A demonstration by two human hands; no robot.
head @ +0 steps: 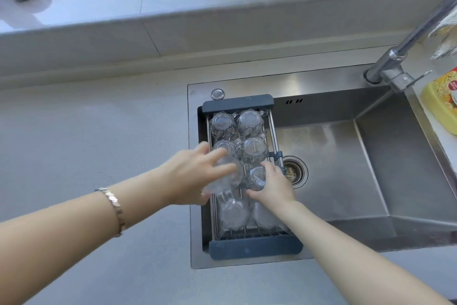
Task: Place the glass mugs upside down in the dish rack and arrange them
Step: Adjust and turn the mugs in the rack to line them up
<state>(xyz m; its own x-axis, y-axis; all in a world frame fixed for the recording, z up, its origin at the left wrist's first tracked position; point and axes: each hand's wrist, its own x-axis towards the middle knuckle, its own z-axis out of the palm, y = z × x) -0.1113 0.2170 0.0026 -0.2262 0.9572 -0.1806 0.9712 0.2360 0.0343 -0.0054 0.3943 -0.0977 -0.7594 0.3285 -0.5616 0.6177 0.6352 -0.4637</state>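
Observation:
A dark-framed dish rack (254,246) spans the left end of the steel sink. Several clear glass mugs stand upside down in it in two columns, such as the far-left mug (221,122) and the far-right mug (250,120). My left hand (195,176) grips a tilted glass mug (228,177) over the rack's middle left. My right hand (273,184) holds a smaller mug (257,177) with a label on its base, middle right. Two more upturned mugs, one of them (233,213), sit at the near end, one partly hidden under my right wrist.
The sink basin (346,168) with its drain (295,172) lies right of the rack. A tap (400,57) arches over from the far right, beside a yellow bottle (442,101). Grey counter (86,144) extends left. Metal pots stand on the back ledge.

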